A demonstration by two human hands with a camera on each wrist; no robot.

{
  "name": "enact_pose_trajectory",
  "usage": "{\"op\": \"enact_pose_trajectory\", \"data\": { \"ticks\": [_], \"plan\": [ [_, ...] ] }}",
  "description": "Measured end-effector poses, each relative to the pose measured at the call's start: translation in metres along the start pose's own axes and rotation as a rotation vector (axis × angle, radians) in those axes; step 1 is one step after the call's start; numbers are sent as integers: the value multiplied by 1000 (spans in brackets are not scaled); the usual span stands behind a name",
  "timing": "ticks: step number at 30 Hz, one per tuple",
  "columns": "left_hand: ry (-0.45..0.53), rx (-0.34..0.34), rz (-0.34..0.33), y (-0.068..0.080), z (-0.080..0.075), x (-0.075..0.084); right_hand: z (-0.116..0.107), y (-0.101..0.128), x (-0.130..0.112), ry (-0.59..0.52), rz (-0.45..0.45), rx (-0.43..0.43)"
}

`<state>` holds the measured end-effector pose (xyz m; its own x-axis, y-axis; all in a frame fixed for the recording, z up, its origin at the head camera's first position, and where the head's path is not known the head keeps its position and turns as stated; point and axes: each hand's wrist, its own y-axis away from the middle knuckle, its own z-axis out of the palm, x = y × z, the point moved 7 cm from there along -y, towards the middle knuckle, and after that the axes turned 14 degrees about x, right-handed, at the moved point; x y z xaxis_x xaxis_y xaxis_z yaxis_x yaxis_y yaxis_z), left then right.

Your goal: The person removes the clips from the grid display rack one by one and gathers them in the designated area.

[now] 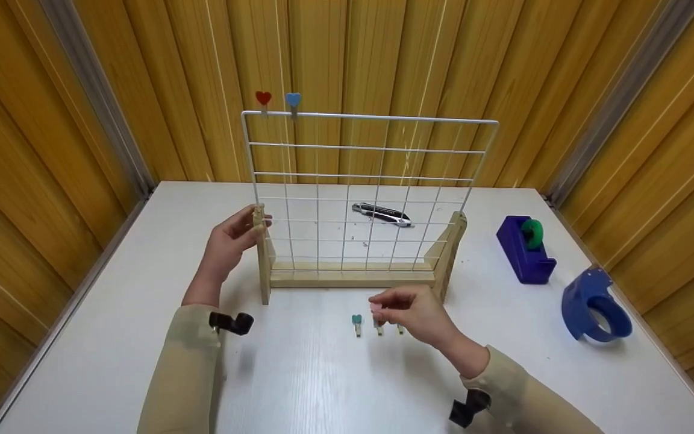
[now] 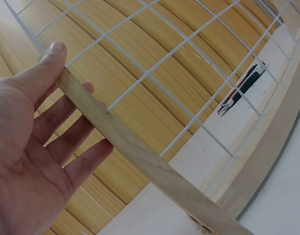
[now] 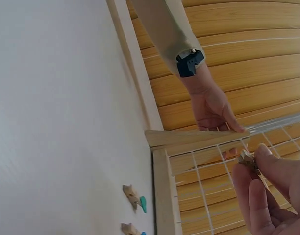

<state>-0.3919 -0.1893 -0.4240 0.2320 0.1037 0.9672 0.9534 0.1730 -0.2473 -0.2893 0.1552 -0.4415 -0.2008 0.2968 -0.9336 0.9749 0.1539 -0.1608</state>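
A white wire grid [image 1: 347, 175] stands upright in a wooden base with two side posts. My left hand [image 1: 229, 238] holds the left wooden post [image 2: 140, 149], thumb on one side and fingers on the other. In front of the base, my right hand [image 1: 416, 313] pinches a small pink heart clothespin [image 1: 375, 307] between thumb and fingertips, above the table. On the table below lie a green heart clothespin [image 1: 357, 325] and two more clothespins, partly covered by the right hand. A red heart clothespin [image 1: 264, 99] and a light blue one [image 1: 293, 102] are clipped to the grid's top bar, at its left end.
Behind the grid lies a utility knife [image 1: 382, 214] on the white table [image 1: 299, 386]. A purple tape dispenser [image 1: 525, 253] with green tape and a blue ring-shaped dispenser [image 1: 594, 307] stand at the right. Yellow wood-patterned walls [image 1: 347, 54] enclose the table's back and sides.
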Motion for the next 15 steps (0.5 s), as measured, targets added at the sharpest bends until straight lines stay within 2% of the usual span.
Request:
{"op": "enact_pose_trajectory", "data": {
  "ticks": [9,15],
  "plan": [
    [-4,9,-24,1,0,3,29,21,32,0,81,-106],
    [-16,9,-31,1,0,0,41,28,49,119,85,-123]
  ]
}}
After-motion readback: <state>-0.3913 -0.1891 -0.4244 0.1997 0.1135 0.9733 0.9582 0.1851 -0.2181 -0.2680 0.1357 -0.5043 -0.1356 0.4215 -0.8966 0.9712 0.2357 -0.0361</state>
